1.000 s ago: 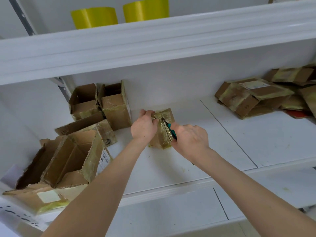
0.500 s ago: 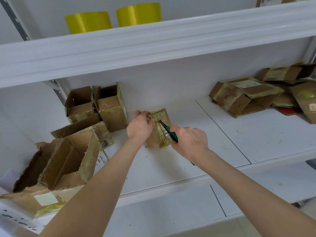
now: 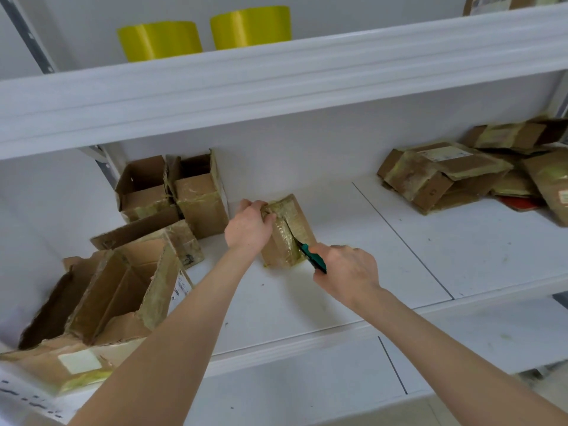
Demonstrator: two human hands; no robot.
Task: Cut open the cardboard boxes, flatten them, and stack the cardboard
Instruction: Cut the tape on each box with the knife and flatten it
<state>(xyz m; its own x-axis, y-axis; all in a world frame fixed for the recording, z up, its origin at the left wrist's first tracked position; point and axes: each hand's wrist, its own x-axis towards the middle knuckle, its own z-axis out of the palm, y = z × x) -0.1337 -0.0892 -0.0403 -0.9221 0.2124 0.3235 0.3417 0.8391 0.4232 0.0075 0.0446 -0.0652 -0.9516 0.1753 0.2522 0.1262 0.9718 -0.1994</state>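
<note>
- Cardboard box stood on the white shelf, left hand curled over its top corner.
- Right hand clenched a green-handled knife, cutting its seam.
- Sticky tape might have snagged the knife, jerking it toward the bracing fingers.

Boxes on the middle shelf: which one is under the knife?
The small taped box at centre: the left hand grips its top, the right hand holds a green cutter at its seam. No hand touches the others.

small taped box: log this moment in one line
step: cutting open | left hand grips small taped box top | right hand holds green cutter, blade at seam | box on shelf
</note>
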